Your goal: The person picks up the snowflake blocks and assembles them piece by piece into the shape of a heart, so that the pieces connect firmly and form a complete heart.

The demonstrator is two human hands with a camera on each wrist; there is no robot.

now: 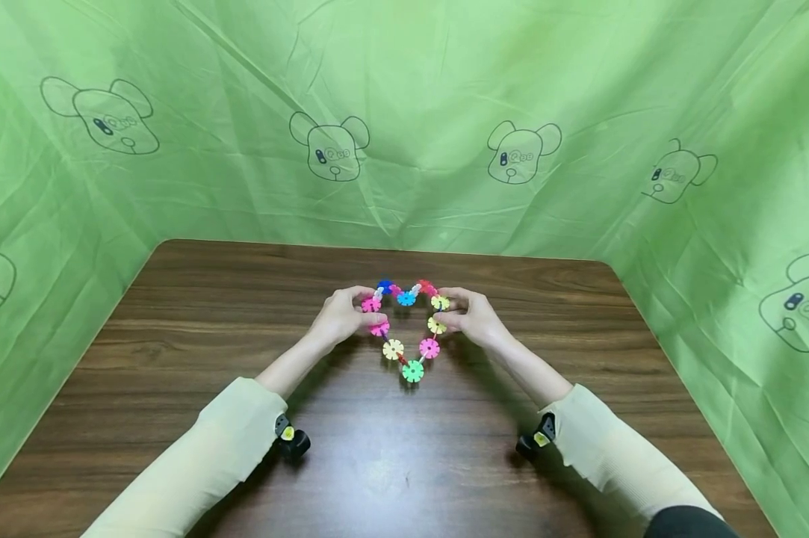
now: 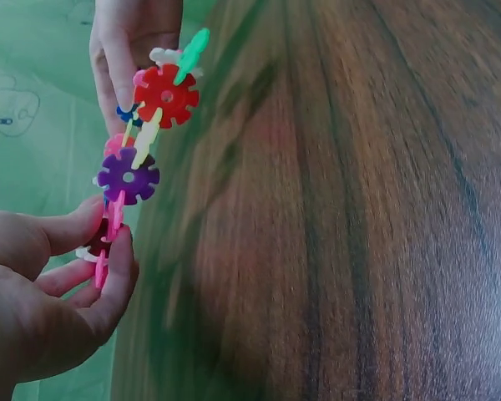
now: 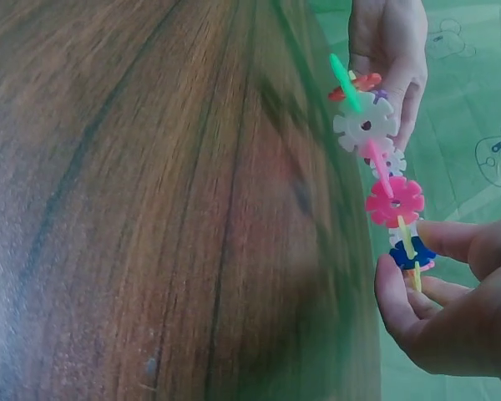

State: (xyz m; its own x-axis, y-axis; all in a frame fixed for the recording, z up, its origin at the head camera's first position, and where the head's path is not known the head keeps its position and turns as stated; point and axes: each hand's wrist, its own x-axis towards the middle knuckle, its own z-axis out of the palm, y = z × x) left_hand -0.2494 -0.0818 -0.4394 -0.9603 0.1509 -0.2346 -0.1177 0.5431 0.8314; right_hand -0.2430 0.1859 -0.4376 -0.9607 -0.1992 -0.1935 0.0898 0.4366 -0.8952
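A heart-shaped ring of interlocking snowflake discs [image 1: 413, 371] is held up over the wooden table, its green tip pointing toward me. Its left side is between the thumb and fingers of my left hand [image 1: 342, 317], at the pink discs. Opposite, my right hand [image 1: 476, 320] pinches the yellow discs on the right side. Seen edge-on in the left wrist view, a red disc [image 2: 167, 96] and a purple disc [image 2: 129, 177] link up toward the green one. The right wrist view shows a white disc [image 3: 366, 125] and a pink disc [image 3: 395, 201]. Fingertips hide parts of the ring.
The brown wood-grain table [image 1: 196, 329] reaches back to a green cloth [image 1: 417, 202] printed with mouse-like faces, which hangs behind and on both sides. A black wrist camera [image 1: 293, 442] is strapped at the left sleeve, another camera [image 1: 532, 446] at the right.
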